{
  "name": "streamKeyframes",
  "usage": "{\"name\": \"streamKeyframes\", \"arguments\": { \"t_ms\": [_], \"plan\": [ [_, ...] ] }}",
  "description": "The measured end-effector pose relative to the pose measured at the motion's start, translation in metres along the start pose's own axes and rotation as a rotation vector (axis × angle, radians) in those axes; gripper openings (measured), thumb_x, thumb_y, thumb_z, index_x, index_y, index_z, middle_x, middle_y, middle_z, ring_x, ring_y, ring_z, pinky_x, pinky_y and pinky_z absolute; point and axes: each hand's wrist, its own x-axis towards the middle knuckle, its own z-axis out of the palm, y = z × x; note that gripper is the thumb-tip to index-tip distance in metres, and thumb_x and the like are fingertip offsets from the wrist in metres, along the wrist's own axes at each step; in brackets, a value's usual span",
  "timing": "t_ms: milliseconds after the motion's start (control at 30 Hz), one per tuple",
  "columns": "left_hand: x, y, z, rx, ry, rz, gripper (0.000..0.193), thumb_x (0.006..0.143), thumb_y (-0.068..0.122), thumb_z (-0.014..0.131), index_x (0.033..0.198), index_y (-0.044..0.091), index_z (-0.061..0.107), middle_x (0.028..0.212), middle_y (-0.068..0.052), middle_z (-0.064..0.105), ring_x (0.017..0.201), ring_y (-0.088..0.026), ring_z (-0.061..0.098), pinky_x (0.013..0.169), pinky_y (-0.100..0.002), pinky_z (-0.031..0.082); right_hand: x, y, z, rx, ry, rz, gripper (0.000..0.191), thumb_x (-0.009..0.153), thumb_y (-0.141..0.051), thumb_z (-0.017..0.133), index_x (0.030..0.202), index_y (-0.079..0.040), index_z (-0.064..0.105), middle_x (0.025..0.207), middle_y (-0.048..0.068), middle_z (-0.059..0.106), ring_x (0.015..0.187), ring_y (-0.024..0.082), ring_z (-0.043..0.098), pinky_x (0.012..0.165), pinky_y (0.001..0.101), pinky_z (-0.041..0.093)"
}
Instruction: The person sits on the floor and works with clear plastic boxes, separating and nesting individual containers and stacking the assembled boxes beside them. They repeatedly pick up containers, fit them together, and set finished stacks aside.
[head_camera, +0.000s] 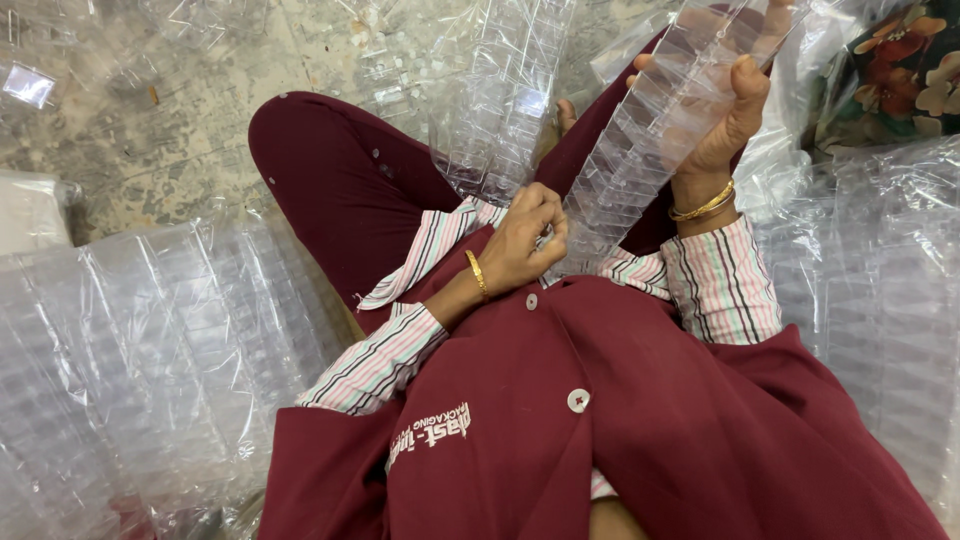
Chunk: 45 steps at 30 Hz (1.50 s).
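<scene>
A long stack of clear plastic trays slants across my lap from lower left to upper right. My right hand grips the upper part of the stack from the side, a gold bangle on the wrist. My left hand pinches the stack's lower end against my maroon coat, its fingers curled on the bottom trays. Another loose pile of clear trays lies on my knee just left of the held stack.
Clear bags packed with stacked trays lie on the floor at my left, and more bagged trays at my right. Bare concrete floor shows at the top left. A flowered cloth is at the top right.
</scene>
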Motion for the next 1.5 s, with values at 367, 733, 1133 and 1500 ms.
{"name": "streamKeyframes", "arguments": {
  "t_ms": [367,733,1133,1500],
  "plan": [
    [-0.006,0.017,-0.004,-0.047,0.051,-0.093,0.031,0.086,0.018,0.082,0.106,0.002,0.064,0.105,-0.009,0.057,0.093,-0.019,0.063,0.081,-0.032,0.056,0.001,0.002,-0.015,0.05,0.045,0.027,0.071,0.1,-0.039,0.063,0.152,0.007,0.045,0.127,0.022,0.067,0.103,0.042,0.074,0.087,0.0529,0.064],
    [-0.011,0.008,0.003,0.005,0.0,-0.013,0.017,0.092,0.015,0.076,0.099,0.006,0.064,0.1,-0.007,0.063,0.1,-0.026,0.06,0.09,-0.038,0.049,-0.003,-0.001,-0.005,-0.025,-0.029,-0.077,0.062,0.101,-0.034,0.063,0.152,-0.023,0.029,0.134,0.016,0.065,0.101,0.04,0.073,0.083,0.0514,0.065],
    [-0.011,0.016,0.002,-0.078,0.057,-0.12,0.03,0.086,0.02,0.085,0.105,0.005,0.067,0.106,-0.005,0.058,0.088,-0.015,0.059,0.081,-0.029,0.054,-0.003,0.004,-0.028,0.017,0.005,0.013,0.067,0.102,-0.044,0.06,0.145,0.007,0.052,0.118,0.028,0.07,0.103,0.039,0.074,0.087,0.0488,0.064],
    [-0.01,0.01,0.002,0.047,0.013,0.09,0.021,0.089,0.019,0.08,0.097,0.01,0.064,0.11,-0.006,0.053,0.105,-0.021,0.054,0.091,-0.034,0.049,-0.008,0.005,-0.02,0.003,0.046,0.011,0.069,0.1,-0.047,0.063,0.143,0.005,0.051,0.116,0.026,0.07,0.101,0.039,0.075,0.086,0.0484,0.065]
  ]
}}
